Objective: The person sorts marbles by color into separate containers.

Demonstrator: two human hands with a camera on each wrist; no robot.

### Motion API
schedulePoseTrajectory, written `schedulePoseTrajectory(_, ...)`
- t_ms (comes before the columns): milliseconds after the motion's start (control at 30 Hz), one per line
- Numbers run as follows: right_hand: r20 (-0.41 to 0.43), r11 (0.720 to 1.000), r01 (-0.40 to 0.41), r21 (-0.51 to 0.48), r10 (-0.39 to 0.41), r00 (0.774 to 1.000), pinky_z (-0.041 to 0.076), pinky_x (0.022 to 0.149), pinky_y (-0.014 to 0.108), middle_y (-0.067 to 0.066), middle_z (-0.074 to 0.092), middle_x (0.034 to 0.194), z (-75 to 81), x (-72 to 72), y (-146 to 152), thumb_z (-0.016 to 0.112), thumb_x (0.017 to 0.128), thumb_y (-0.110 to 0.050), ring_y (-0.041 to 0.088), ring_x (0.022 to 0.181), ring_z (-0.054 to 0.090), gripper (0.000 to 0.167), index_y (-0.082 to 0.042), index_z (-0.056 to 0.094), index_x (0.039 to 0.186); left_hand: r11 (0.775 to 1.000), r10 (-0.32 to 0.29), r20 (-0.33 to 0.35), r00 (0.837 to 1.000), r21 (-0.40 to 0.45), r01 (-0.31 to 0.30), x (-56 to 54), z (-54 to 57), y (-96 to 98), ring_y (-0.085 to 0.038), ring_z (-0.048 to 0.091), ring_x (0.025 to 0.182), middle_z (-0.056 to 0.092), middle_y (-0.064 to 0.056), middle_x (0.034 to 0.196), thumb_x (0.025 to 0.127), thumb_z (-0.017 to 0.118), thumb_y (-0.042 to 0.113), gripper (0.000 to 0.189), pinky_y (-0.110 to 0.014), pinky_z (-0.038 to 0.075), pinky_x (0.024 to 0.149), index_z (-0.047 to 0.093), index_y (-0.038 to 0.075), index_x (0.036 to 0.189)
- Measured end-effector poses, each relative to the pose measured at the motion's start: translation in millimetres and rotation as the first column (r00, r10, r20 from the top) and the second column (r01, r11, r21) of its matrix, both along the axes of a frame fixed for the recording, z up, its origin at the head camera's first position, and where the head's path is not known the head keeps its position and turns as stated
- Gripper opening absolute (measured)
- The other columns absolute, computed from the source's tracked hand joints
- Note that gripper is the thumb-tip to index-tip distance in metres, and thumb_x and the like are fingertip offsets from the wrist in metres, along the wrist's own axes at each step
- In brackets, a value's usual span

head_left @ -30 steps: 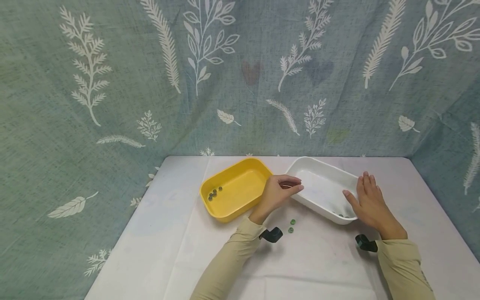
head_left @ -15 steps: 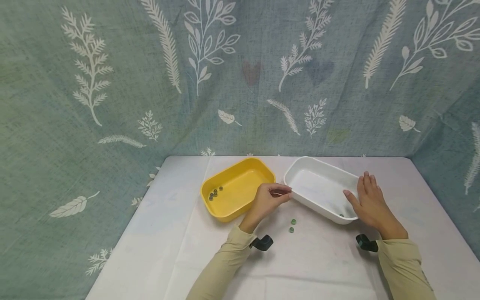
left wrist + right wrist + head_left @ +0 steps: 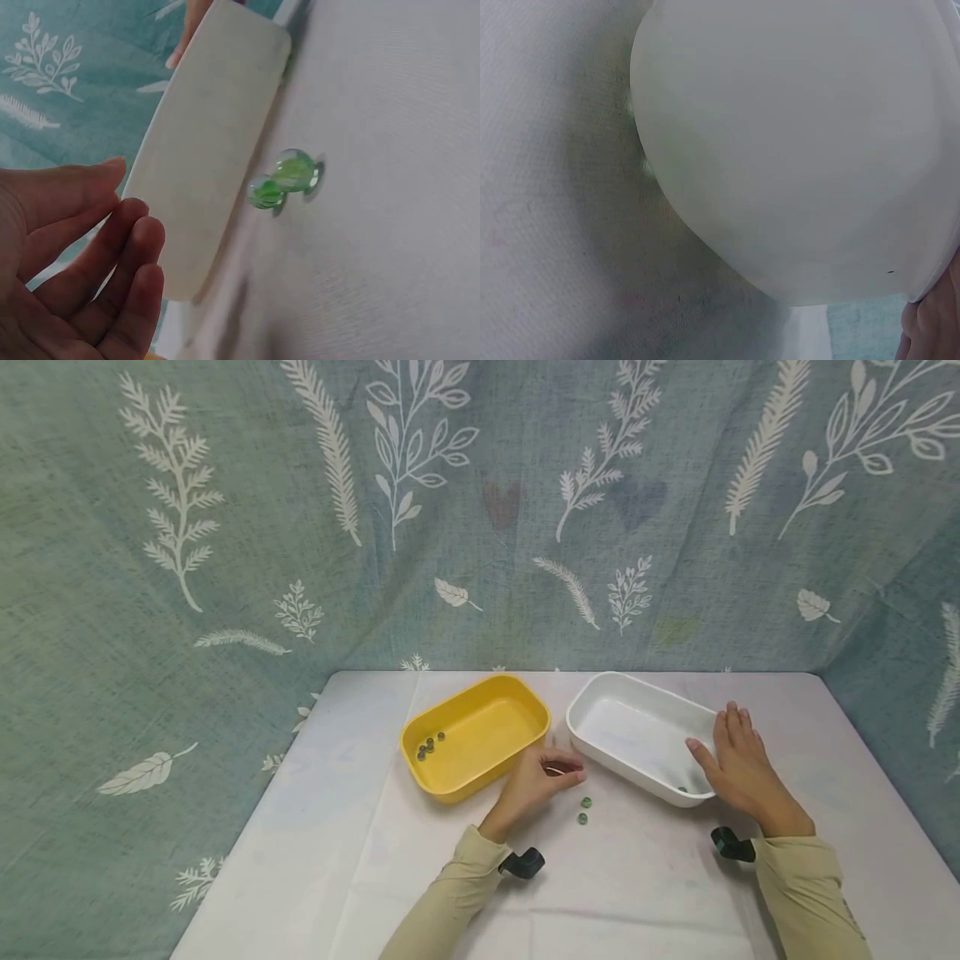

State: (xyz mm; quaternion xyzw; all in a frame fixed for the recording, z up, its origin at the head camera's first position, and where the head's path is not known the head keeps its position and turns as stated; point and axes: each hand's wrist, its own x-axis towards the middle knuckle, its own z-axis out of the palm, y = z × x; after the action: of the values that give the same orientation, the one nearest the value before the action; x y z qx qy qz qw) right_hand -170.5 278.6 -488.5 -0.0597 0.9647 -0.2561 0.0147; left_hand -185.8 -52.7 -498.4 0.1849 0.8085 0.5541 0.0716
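Observation:
Two green glass marbles (image 3: 582,818) lie on the white cloth in front of the trays; the left wrist view shows the green marbles (image 3: 296,170) close together. My left hand (image 3: 534,789) hovers just left of them, thumb near the fingertips, fingers loosely bent with nothing between them. My right hand (image 3: 742,768) rests against the right end of the white tray (image 3: 637,772), its fingers straight and the thumb over the rim. A marble (image 3: 682,790) sits in that tray's near right corner. In the right wrist view, the tray's outer wall (image 3: 795,150) covers most of the frame.
A yellow tray (image 3: 480,785) stands left of the white one, with several dark marbles (image 3: 426,748) at its left end. The cloth-covered table (image 3: 315,827) backs onto a leaf-patterned green curtain (image 3: 480,527). A small black wrist camera (image 3: 522,863) hangs below the left cuff.
My left hand has drawn back from over the white tray's left rim, moving left and then down toward the loose green marbles. The right hand stays in place.

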Motion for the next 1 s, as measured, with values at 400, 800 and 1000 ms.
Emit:
schedulePoseTrajectory(400,-0.021,1.000,-0.001,-0.016,0.000,1.000,-0.004,0.124,0.072,0.040,-0.017,0.164,-1.2,-1.6,-0.7,0.028,0.111,-0.052,0.057,0.154,-0.017,0.092,0.021,-0.005,0.155,0.999,-0.015,-0.014,1.000,-0.036,0.014,6.7,-10.1,5.1,-0.010,0.074,0.085,0.081,-0.013,0.097,0.086,0.083,0.009,0.020,-0.017,0.058,0.077,0.080,-0.001,0.104)
schedulePoseTrajectory(800,-0.019,1.000,-0.011,-0.010,0.011,1.000,-0.002,0.124,0.073,0.041,-0.013,0.164,-4.8,-0.6,-1.5,0.030,0.111,-0.050,0.058,0.154,-0.013,0.090,0.022,-0.003,0.155,0.992,-0.018,0.016,1.000,-0.126,0.020,12.6,-27.6,4.0,0.003,0.068,0.084,0.081,-0.005,0.095,0.085,0.083,0.010,0.015,-0.016,0.055,0.081,0.083,0.007,0.100)
schedulePoseTrajectory(1000,-0.019,1.000,-0.008,-0.009,0.008,1.000,-0.002,0.124,0.073,0.041,-0.014,0.164,-1.1,-1.2,1.9,0.030,0.112,-0.050,0.059,0.154,-0.014,0.090,0.022,-0.003,0.155,0.990,-0.044,0.024,0.999,-0.134,0.047,8.9,-23.4,6.3,0.003,0.066,0.081,0.081,-0.004,0.094,0.084,0.084,0.008,0.016,-0.015,0.055,0.080,0.083,0.008,0.099)
